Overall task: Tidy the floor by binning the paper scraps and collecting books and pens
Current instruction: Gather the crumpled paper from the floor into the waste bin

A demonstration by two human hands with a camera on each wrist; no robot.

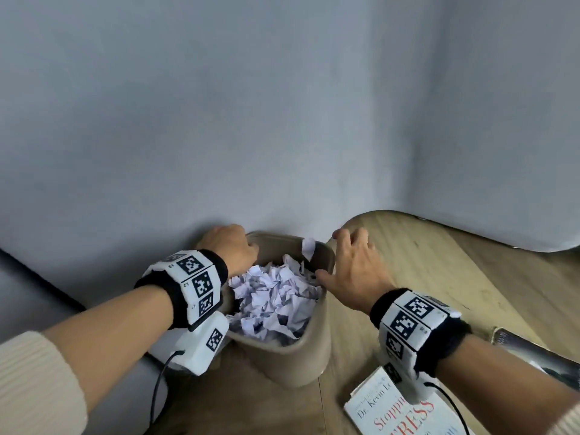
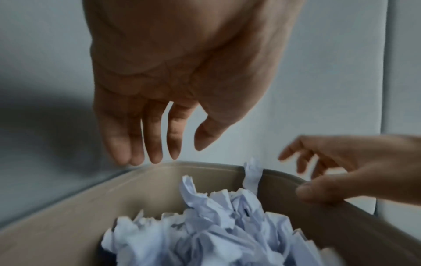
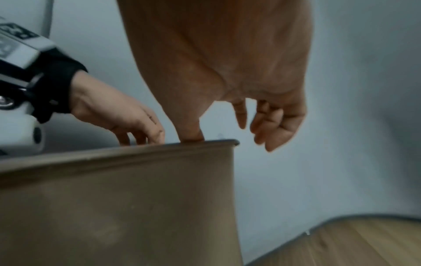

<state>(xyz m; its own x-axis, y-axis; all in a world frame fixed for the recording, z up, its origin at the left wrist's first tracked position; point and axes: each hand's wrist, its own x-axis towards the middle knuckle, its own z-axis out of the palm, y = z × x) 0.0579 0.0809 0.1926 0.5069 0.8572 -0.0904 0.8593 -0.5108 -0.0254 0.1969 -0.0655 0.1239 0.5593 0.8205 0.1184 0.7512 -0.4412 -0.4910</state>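
bin: a beige bin (image 1: 292, 350) is seen standing on the wood floor (image 1: 439, 277), right up against the grey-blue wall (image 1: 282, 105), pretty much stuffed to the top

paper scraps: a heap of crumpled white paper scraps (image 1: 273, 296) is packed inside the bin; one loose scrap (image 1: 308, 247) is draped over the far rim, between the two hands

left hand: the left hand (image 1: 230, 246) is held over the far-left corner of the rim, fingers (image 2: 154, 144) straight, pointed down and slightly spread, nothing gripped; whether the tips touch the rim can't be told

right hand: the right hand (image 1: 351, 268) is parked at the right rim, thumb tip (image 3: 191, 133) laid on the edge, the other fingers loosely bent and spread outside the wall of the bin, nothing held

book: a white book (image 1: 405, 409) with red title lettering is left flat on the floor near the bin, partly hidden by the right wrist

room: a pale padded surface (image 1: 31, 293) is seen at the left, and something metallic grey (image 1: 539, 356), too blurry to name, at the right edge
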